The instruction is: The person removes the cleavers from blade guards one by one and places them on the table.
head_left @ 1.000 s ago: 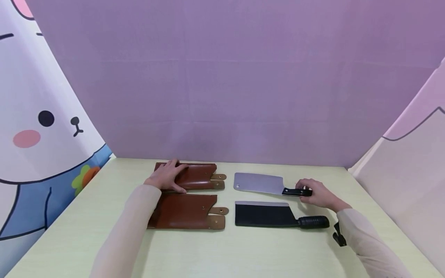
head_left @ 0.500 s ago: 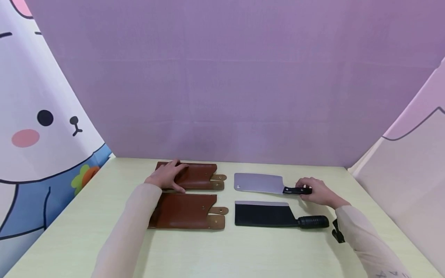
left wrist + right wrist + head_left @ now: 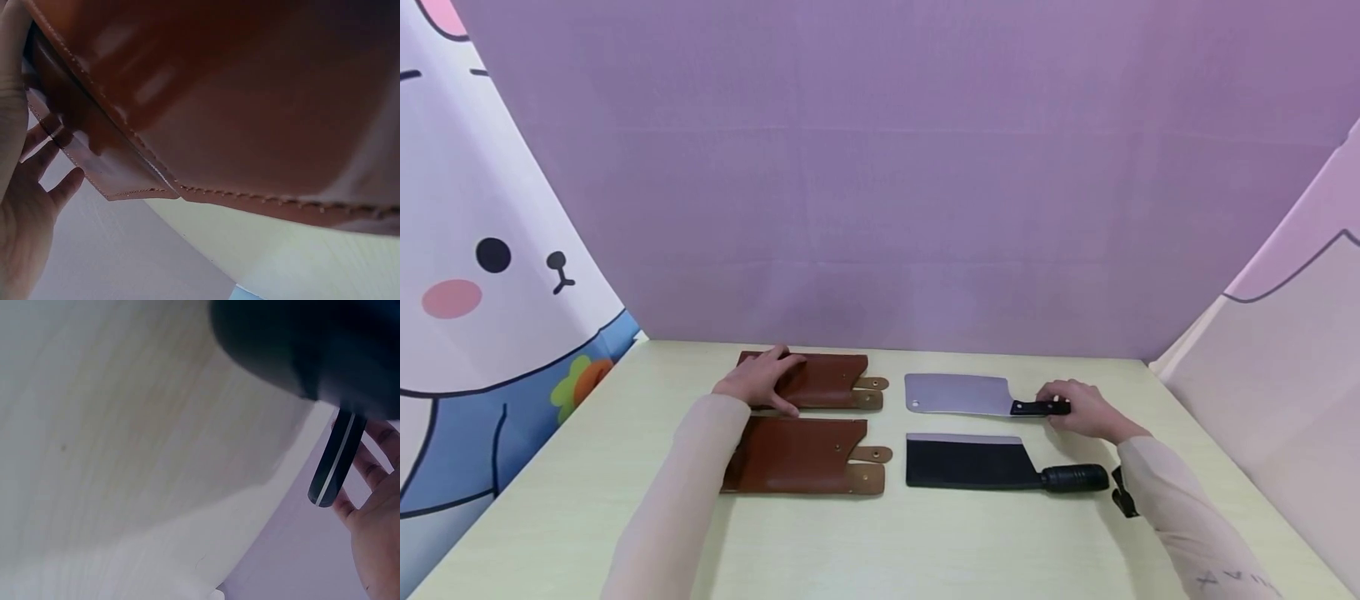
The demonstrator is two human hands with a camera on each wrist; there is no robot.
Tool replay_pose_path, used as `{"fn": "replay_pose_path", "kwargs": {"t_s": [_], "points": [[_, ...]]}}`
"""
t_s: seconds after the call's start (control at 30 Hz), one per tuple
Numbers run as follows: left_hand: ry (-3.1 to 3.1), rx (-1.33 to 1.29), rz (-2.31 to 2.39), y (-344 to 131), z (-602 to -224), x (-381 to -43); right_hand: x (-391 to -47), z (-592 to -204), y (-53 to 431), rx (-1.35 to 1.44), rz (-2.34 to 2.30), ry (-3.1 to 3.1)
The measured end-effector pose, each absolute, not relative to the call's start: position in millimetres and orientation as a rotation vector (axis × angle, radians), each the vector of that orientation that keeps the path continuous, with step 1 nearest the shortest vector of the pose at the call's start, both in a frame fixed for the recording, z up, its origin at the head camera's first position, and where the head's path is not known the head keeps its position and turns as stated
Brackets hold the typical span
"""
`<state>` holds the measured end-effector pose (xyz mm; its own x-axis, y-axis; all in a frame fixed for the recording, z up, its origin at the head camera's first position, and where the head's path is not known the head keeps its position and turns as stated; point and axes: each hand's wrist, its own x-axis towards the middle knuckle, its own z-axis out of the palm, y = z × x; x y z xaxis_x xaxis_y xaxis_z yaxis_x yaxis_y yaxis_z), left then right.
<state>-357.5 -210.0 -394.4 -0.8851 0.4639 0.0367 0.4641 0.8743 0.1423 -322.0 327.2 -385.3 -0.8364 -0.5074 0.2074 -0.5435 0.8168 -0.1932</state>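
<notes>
Two brown leather knife sheaths lie on the left of the table. My left hand [image 3: 763,379] spans the far sheath [image 3: 823,379], thumb at its near edge and fingertips at its far edge. The near sheath [image 3: 805,456] lies beside it and fills much of the left wrist view. To the right lies a silver cleaver [image 3: 958,393]. Its black handle [image 3: 337,456] sits between the thumb and fingers of my right hand [image 3: 1081,408]. A black-bladed cleaver [image 3: 973,462] lies nearer, its ribbed handle [image 3: 1075,478] large and blurred in the right wrist view.
The pale wooden table [image 3: 955,542] ends at a purple backdrop [image 3: 895,208]. A cartoon-printed cloth [image 3: 497,333] hangs at the left and a pale cloth [image 3: 1300,375] at the right. Black wrist gear [image 3: 1124,496] shows beside my right sleeve.
The silver cleaver's handle end has risen a little and shifted slightly left with my right hand. The far sheath's left end has shifted slightly right. The near sheath and black-bladed cleaver look still.
</notes>
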Motion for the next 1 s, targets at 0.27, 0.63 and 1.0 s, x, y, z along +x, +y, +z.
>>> {"fn": "replay_pose_path", "kwargs": {"t_s": [0.27,0.63,1.0], "points": [[-3.117,-0.731,-0.156,-206.9,-389.5,-353.4,-324.3,-387.7,325.9,0.797,0.331,-2.88],[-3.135,-0.767,-0.107,-205.8,-390.9,-355.3,-328.2,-390.1,323.1,0.779,0.303,-2.871],[-3.132,-0.77,-0.143,-207.6,-392.5,-353.9,-325.6,-391.5,317.4,0.741,0.256,-2.896]]}}
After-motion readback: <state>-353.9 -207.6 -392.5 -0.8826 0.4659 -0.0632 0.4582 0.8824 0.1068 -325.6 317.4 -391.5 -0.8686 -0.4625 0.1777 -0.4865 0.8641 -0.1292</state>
